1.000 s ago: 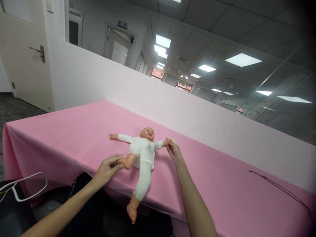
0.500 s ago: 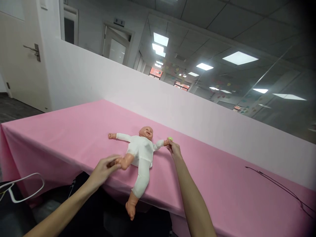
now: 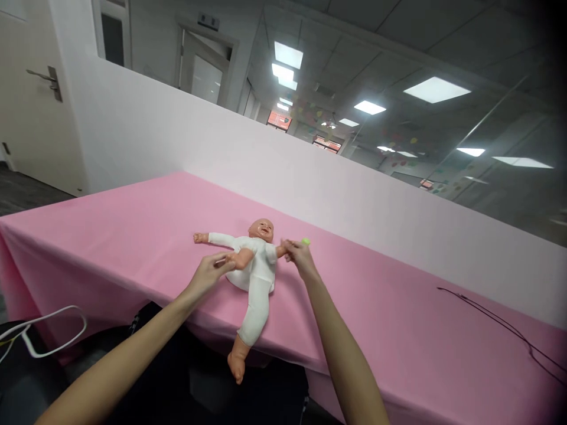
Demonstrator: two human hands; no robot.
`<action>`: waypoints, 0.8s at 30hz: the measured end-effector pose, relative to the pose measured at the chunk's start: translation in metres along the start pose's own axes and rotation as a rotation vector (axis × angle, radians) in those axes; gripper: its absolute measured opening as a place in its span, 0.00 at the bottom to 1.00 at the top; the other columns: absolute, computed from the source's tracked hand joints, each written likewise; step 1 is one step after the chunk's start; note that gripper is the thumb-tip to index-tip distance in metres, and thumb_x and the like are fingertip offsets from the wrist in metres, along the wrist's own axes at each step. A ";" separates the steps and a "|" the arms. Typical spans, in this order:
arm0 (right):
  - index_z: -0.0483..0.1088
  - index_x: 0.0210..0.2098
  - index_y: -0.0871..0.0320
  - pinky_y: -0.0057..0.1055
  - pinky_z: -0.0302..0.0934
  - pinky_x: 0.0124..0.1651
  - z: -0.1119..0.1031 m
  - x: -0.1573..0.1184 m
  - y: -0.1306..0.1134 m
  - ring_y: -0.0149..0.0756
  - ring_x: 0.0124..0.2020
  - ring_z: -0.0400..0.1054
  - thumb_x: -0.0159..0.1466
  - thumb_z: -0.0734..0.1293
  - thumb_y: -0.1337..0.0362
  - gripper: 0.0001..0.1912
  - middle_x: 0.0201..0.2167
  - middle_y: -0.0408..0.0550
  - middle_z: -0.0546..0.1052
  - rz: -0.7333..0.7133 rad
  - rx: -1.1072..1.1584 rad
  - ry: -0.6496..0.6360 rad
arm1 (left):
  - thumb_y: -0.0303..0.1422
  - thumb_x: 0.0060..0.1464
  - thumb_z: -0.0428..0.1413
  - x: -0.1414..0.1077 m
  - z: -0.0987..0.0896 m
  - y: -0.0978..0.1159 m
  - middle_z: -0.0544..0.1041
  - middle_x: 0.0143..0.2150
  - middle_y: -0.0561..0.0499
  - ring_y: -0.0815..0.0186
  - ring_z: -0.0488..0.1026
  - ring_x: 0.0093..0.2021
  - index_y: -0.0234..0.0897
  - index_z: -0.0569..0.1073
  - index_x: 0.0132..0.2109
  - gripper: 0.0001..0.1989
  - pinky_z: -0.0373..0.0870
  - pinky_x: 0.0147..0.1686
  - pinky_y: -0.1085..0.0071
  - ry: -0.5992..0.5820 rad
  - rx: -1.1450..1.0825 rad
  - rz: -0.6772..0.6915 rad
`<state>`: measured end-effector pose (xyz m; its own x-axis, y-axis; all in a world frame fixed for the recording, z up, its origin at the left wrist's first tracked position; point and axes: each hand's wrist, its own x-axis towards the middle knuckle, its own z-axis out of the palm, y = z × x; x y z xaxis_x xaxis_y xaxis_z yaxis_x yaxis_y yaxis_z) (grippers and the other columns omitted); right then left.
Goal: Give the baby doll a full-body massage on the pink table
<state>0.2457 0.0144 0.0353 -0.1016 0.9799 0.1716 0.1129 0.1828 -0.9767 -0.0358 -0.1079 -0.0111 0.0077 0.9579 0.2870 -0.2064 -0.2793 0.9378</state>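
A baby doll (image 3: pixel 262 268) with a white cloth body lies face up on the pink-covered table (image 3: pixel 133 224). One bent leg is raised over its belly, and my left hand (image 3: pixel 211 270) is closed around that foot. My right hand (image 3: pixel 301 255) grips the doll's hand on the right side, with the arm folded in toward the chest. Just beyond my right fingers sits a small light-green object (image 3: pixel 305 241), its kind too small to tell. The doll's other arm stretches out to the left, and its straight leg hangs over the table's front edge.
A thin black cable (image 3: pixel 491 321) runs across the right side of the table. A white low wall (image 3: pixel 310 183) with glass above it borders the back. White cables (image 3: pixel 57 330) hang at the lower left, beside a dark seat.
My left hand has pushed the doll's foot up and right, bending the leg over the belly. My right hand has moved the doll's arm inward, left of the green object.
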 end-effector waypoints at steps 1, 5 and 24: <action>0.77 0.26 0.61 0.27 0.61 0.25 0.012 -0.006 0.001 0.30 0.22 0.64 0.54 0.79 0.50 0.20 0.21 0.44 0.74 0.003 -0.110 -0.062 | 0.48 0.56 0.65 0.014 0.007 -0.002 0.84 0.46 0.42 0.52 0.79 0.49 0.34 0.83 0.43 0.20 0.73 0.51 0.62 -0.002 -0.043 -0.010; 0.73 0.23 0.59 0.29 0.60 0.24 0.034 -0.016 0.010 0.32 0.20 0.66 0.57 0.77 0.46 0.22 0.18 0.44 0.73 -0.032 -0.264 -0.070 | 0.49 0.54 0.66 0.033 0.020 -0.007 0.83 0.43 0.41 0.53 0.79 0.47 0.31 0.82 0.39 0.22 0.73 0.50 0.62 0.027 -0.102 -0.047; 0.75 0.30 0.58 0.26 0.63 0.24 -0.035 0.015 0.016 0.26 0.20 0.61 0.56 0.78 0.60 0.11 0.23 0.41 0.73 0.077 0.203 0.401 | 0.47 0.56 0.66 -0.065 -0.015 -0.005 0.84 0.47 0.45 0.51 0.79 0.50 0.38 0.84 0.49 0.20 0.73 0.53 0.61 0.020 0.106 -0.044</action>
<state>0.2801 0.0351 0.0272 0.2950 0.9508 0.0949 -0.0954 0.1282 -0.9871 -0.0505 -0.1682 -0.0371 -0.0058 0.9702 0.2424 -0.1013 -0.2417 0.9650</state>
